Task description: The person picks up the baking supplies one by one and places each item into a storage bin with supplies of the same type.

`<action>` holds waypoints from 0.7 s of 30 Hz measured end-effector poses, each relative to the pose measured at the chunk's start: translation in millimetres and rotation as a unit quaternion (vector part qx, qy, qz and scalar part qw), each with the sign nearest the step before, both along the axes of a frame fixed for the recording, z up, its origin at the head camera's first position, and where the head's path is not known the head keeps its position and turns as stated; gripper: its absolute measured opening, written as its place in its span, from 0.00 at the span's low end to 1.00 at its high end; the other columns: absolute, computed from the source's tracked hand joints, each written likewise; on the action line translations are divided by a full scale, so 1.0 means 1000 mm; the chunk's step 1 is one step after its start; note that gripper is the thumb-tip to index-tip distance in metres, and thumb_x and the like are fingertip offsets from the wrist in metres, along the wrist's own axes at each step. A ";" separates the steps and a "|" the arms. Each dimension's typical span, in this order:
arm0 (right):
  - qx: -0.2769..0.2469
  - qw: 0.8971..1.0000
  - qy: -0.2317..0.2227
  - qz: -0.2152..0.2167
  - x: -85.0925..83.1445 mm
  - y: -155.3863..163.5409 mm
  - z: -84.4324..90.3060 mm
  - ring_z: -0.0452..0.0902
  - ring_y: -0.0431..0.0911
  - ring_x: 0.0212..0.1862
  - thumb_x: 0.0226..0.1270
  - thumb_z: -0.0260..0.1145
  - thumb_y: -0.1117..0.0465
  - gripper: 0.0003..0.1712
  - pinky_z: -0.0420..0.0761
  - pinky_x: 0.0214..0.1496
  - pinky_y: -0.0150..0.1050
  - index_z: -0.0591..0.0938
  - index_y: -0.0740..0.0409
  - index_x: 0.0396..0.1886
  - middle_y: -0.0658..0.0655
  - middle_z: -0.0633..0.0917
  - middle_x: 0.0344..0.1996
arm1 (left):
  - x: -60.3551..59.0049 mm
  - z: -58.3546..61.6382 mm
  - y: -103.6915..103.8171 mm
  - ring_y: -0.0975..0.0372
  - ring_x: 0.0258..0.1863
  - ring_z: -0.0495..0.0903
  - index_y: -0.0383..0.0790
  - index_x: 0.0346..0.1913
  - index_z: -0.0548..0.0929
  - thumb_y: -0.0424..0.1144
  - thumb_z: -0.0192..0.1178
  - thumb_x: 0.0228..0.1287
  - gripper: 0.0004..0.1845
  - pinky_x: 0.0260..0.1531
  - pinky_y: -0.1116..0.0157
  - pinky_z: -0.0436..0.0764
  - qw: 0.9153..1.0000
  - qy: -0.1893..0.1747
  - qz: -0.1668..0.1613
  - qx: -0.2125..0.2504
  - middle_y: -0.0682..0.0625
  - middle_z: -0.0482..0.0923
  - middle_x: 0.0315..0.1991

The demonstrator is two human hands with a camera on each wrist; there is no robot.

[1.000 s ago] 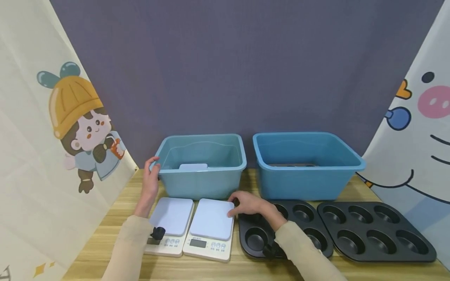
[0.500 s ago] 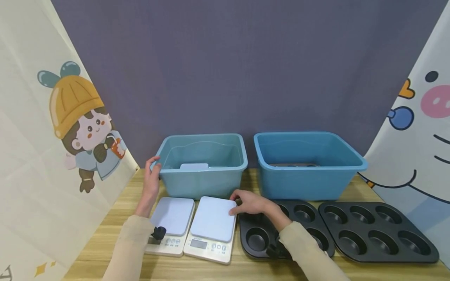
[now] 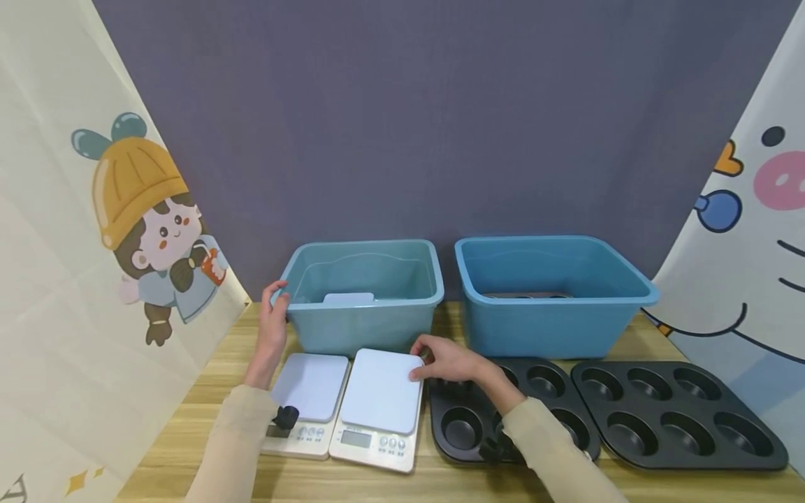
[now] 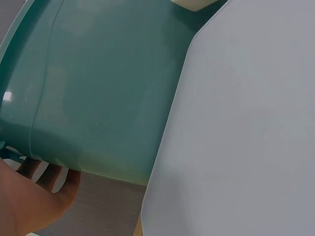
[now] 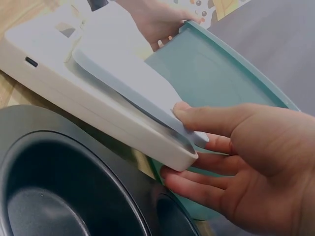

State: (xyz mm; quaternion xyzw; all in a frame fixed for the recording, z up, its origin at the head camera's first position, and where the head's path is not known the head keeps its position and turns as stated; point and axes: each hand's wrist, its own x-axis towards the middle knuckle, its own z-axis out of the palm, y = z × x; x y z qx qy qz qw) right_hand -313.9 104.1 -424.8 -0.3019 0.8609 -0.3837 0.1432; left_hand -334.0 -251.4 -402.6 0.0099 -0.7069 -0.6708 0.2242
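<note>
My right hand [image 3: 449, 360] grips the far right corner of a white digital kitchen scale [image 3: 381, 395]. In the right wrist view the thumb lies on the weighing plate [image 5: 133, 81] and fingers reach under the body; that end is tilted up. A second kitchen scale [image 3: 306, 391] lies flat to its left. My left hand [image 3: 272, 335] holds the left rim of the pale teal bin [image 3: 358, 328], fingers curled around its edge. Inside that bin a white scale plate [image 3: 349, 298] shows, mostly hidden by the front wall.
Right of the teal bin stands a blue bin [image 3: 553, 328] with a dark thing low inside. Two black muffin pans lie in front of it: the left pan [image 3: 461, 429], partly under my right forearm, and the right pan [image 3: 679, 419]. A grey-purple curtain [image 3: 402, 119] hangs behind.
The far end of the gripped scale has risen slightly, with my right hand moving up with it. My left hand stays at the teal bin's rim.
</note>
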 end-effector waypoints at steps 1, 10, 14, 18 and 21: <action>-0.004 1.000 -0.006 0.003 0.001 0.000 0.000 0.81 0.45 0.35 0.60 0.74 0.52 0.22 0.79 0.30 0.38 0.77 0.57 0.47 0.53 0.82 0.41 | -0.001 -0.002 0.000 0.68 0.51 0.65 0.36 0.69 0.65 0.39 0.42 0.75 0.23 0.50 0.74 0.63 1.000 0.000 0.002 -0.002 0.42 0.64 0.66; -0.059 0.998 -0.013 0.029 0.008 0.000 0.012 0.81 0.44 0.33 0.63 0.72 0.55 0.20 0.80 0.31 0.40 0.76 0.58 0.48 0.57 0.81 0.41 | 0.008 0.006 0.003 0.64 0.53 0.64 0.36 0.69 0.64 0.40 0.41 0.76 0.23 0.52 0.71 0.62 1.000 -0.001 -0.007 -0.009 0.42 0.61 0.68; -0.084 0.996 -0.007 0.039 0.012 0.000 0.017 0.81 0.44 0.34 0.65 0.71 0.56 0.19 0.83 0.36 0.44 0.76 0.59 0.50 0.58 0.82 0.42 | 0.000 -0.003 0.001 0.64 0.53 0.64 0.38 0.69 0.65 0.42 0.41 0.76 0.23 0.52 0.71 0.63 1.000 0.010 0.004 -0.014 0.42 0.62 0.67; -0.100 0.994 -0.005 0.049 0.017 0.000 0.022 0.82 0.45 0.35 0.66 0.70 0.56 0.20 0.84 0.41 0.53 0.76 0.58 0.52 0.58 0.81 0.47 | -0.002 -0.004 0.002 0.65 0.55 0.64 0.37 0.68 0.65 0.42 0.42 0.76 0.23 0.54 0.71 0.61 1.000 0.018 0.009 -0.021 0.41 0.63 0.69; -0.103 0.993 0.009 0.053 0.020 -0.001 0.027 0.82 0.45 0.40 0.66 0.70 0.55 0.19 0.84 0.45 0.50 0.77 0.56 0.52 0.56 0.80 0.51 | -0.001 -0.003 0.002 0.65 0.58 0.62 0.36 0.68 0.65 0.41 0.42 0.76 0.22 0.56 0.71 0.60 1.000 0.019 0.009 -0.021 0.43 0.62 0.70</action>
